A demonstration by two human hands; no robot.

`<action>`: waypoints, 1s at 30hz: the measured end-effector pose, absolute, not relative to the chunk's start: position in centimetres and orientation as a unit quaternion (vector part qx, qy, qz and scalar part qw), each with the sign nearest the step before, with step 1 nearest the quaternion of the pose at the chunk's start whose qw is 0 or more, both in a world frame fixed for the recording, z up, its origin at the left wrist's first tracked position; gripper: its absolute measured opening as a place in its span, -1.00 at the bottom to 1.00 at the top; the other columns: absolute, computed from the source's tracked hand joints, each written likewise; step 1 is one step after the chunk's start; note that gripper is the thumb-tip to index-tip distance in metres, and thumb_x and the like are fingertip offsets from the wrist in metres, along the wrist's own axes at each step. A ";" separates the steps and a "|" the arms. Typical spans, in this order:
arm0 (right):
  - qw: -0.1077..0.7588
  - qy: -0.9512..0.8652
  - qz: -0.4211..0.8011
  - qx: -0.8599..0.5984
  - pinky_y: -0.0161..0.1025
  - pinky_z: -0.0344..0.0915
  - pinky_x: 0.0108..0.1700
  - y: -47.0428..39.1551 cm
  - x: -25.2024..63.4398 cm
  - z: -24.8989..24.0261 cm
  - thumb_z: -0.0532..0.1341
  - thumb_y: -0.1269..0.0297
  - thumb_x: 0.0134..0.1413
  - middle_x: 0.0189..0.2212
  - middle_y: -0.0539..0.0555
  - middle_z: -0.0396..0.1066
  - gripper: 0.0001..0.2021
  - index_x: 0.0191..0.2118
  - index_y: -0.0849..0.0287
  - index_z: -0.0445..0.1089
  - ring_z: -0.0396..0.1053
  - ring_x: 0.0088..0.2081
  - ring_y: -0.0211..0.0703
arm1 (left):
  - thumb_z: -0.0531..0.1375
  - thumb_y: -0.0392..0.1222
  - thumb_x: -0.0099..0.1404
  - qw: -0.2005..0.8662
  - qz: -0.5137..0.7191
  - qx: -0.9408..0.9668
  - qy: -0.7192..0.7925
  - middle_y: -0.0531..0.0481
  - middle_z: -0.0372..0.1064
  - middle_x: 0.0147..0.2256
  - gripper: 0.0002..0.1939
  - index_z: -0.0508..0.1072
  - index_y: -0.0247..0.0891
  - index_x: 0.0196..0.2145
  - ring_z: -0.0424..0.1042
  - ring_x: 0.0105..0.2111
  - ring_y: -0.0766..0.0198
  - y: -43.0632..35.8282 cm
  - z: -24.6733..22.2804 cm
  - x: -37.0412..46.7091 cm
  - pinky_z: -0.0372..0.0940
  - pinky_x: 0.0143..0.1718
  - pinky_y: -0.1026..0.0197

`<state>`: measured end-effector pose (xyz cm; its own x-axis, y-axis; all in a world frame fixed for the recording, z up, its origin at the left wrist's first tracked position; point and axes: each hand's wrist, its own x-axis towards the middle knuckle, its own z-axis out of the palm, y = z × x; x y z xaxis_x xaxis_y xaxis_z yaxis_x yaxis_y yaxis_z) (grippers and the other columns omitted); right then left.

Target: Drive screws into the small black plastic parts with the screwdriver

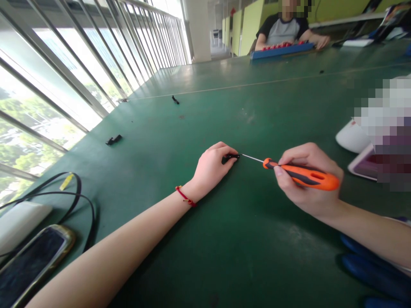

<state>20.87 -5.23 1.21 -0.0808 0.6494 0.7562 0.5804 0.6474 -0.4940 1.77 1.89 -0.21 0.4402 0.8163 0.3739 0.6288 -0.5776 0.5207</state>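
Note:
My left hand (pixel 212 167) rests on the green table, thumb and fingers pinched round a small black part (pixel 233 156). What that part is, I cannot make out; the fingers cover some of it. An orange and black screwdriver (pixel 308 176) lies in the grip of my right hand (pixel 311 192). Its thin metal shaft points left, and the tip is at or very close to the black part; whether they touch is unclear. A red cord bracelet (pixel 185 197) circles my left wrist.
Small black pieces (pixel 114 140) lie to the left, with another black piece (pixel 175 100) farther back. A phone (pixel 35 261), a white box (pixel 24 222) and a black cable (pixel 93 214) are at lower left. Across the green table (pixel 205 115), a person (pixel 284 30) sits behind a blue tray (pixel 282 51).

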 end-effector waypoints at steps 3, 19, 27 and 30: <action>0.522 -0.740 0.049 -0.422 -0.27 0.25 -0.54 -5.2 20.8 1.3 0.21 0.42 -0.04 -0.56 -0.11 0.36 -0.82 -0.37 0.00 0.21 0.35 -0.59 -0.26 | 0.13 -0.29 0.22 0.152 0.305 0.835 0.433 -0.01 0.43 -0.23 -0.83 0.51 -0.22 -0.26 0.42 -0.26 0.28 1.9 -0.2 1.8 0.33 -0.19 0.22; 0.505 -0.750 0.082 -0.419 -0.30 0.27 -0.52 -5.1 20.8 1.1 0.21 0.45 -0.04 -0.54 -0.12 0.37 -0.81 -0.36 0.02 0.21 0.35 -0.58 -0.29 | 0.12 -0.28 0.23 0.151 0.300 0.834 0.438 -0.01 0.44 -0.23 -0.82 0.51 -0.23 -0.25 0.42 -0.27 0.28 2.0 0.0 1.7 0.33 -0.20 0.23; 0.509 -0.758 0.075 -0.401 -0.31 0.25 -0.53 -5.0 20.8 1.2 0.23 0.42 -0.05 -0.53 -0.09 0.35 -0.84 -0.36 0.04 0.25 0.32 -0.56 -0.30 | 0.12 -0.28 0.24 0.150 0.302 0.835 0.435 -0.01 0.44 -0.23 -0.82 0.51 -0.23 -0.25 0.42 -0.27 0.28 1.9 -0.1 1.7 0.33 -0.19 0.23; 0.552 -0.732 0.053 -0.396 -0.29 0.30 -0.44 -4.6 20.9 1.0 0.23 0.43 -0.06 -0.42 -0.03 0.35 -0.82 -0.31 0.05 0.29 0.35 -0.45 -0.25 | 0.13 -0.28 0.23 0.148 0.298 0.836 0.436 -0.01 0.44 -0.22 -0.82 0.51 -0.23 -0.25 0.41 -0.26 0.28 1.9 -0.1 1.7 0.33 -0.18 0.22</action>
<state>20.85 -4.61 0.96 -0.0769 0.6388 0.7655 0.5211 0.6803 -0.5154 1.72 1.89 -0.09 0.4419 0.8174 0.3696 0.6408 -0.5759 0.5077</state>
